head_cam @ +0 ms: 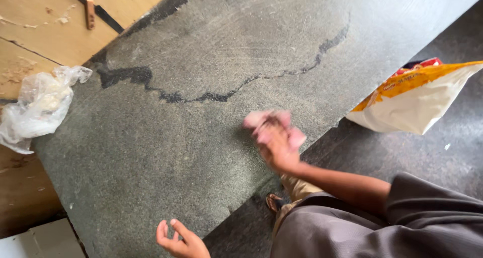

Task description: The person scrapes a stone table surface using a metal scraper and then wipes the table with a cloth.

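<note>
Two hands show over the speckled grey stone counter [166, 137]. One, the right hand [275, 142], is blurred above the counter's near edge, its fingers closed round a soft pink cloth-like lump [261, 120] — what the lump is cannot be told. The left hand [180, 240] hovers low beside the same edge, palm up, fingers loosely curled and holding nothing. A crumpled clear plastic bag [37, 107] lies at the counter's far left corner, against the tan wooden wall [35, 41]. Beyond the counter's right edge hangs a white sack with an orange-yellow band [417, 99], over the dark floor [432, 157]. A sandalled foot [274, 201] shows below.
</note>
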